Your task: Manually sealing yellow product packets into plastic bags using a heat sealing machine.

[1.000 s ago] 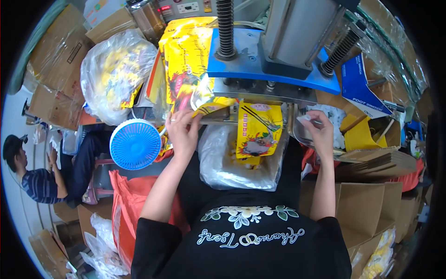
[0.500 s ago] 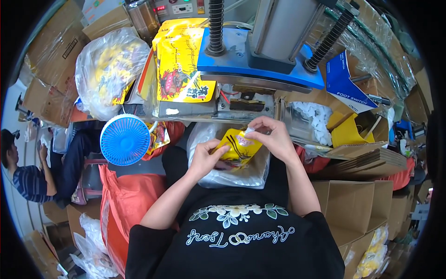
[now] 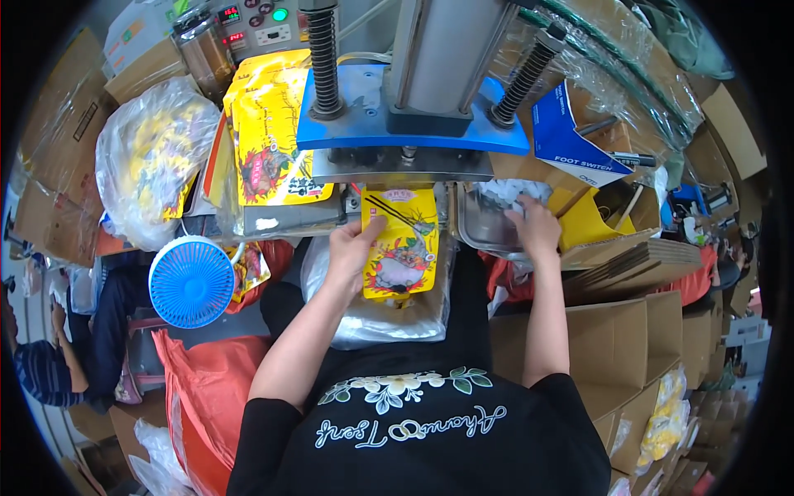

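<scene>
My left hand [image 3: 351, 252] pinches a flat yellow printed pouch [image 3: 400, 248] by its left edge. The pouch stands nearly upright, its upper end at the metal ledge below the blue press [image 3: 413, 124]. My right hand [image 3: 538, 229] is over a clear plastic tray [image 3: 480, 236] of small white pieces [image 3: 500, 198], thumb and forefinger apart near them. Nothing shows between those fingers. Under the pouch, on my lap, lies a clear plastic bag [image 3: 389, 322], with more yellow showing in it.
A stack of yellow pouches [image 3: 269, 136] lies left of the press. Farther left are a bagged heap of pouches [image 3: 157, 149] and a blue fan [image 3: 191, 281]. Beyond the tray is a blue and yellow open box [image 3: 575, 136]; cardboard boxes [image 3: 608, 335] stand at right.
My right hand has left the pouch's top and moved right to the tray. The pouch has turned more upright and flat in my left hand. The whole view has shifted.
</scene>
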{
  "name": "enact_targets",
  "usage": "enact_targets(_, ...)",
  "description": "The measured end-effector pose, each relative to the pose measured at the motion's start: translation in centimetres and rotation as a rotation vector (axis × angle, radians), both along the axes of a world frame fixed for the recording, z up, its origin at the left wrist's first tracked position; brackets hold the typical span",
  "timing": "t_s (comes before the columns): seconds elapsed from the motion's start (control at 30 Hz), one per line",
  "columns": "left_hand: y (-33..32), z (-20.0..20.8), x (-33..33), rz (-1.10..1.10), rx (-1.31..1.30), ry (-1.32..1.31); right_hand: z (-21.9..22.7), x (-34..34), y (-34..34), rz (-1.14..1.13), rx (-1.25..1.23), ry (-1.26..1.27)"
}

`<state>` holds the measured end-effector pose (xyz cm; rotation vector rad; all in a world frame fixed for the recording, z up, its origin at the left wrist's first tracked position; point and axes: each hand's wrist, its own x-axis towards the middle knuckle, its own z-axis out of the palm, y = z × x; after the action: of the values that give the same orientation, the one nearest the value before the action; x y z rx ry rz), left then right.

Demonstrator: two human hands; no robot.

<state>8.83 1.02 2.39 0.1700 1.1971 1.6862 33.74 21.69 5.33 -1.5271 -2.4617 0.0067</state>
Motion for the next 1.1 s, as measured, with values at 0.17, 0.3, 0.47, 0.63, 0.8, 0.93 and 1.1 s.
enact_targets(0.17,-1.4,1.4,-7.6,0.19,-0.178,1.098,-1.0,-0.9,-0.7,0.013,0.051,0.173)
enact_targets(0.3,-5.1,-0.8,-8.2,0.151,-0.36,1.903,-3.2,1.3,0.7,0.123,-0.069,0.582)
enact_targets(0.47,-7.1,1.5,-8.0,0.252,-0.272,1.539,-0.9,1.4,-0.7,0.175,-0.23,0.746)
enact_targets(0.63,-7.1,2.2,-3.2,0.114,0.034,1.025,4.3,-5.1,-7.1,0.366,-0.277,0.687)
enact_targets(0.8,-7.4,0.1,0.1,-0.12,0.03,0.973,6.7,-7.7,-10.8,0.782,-0.451,0.33)
enact_targets(0.93,-7.3,-1.9,0.7,-0.257,0.059,0.783,3.6,-8.3,-9.7,0.897,-0.736,0.421)
enact_targets(1.1,-3.6,-1.4,1.3,-0.139,-0.066,0.642,3.2,-7.6,-7.7,0.657,-0.46,0.562)
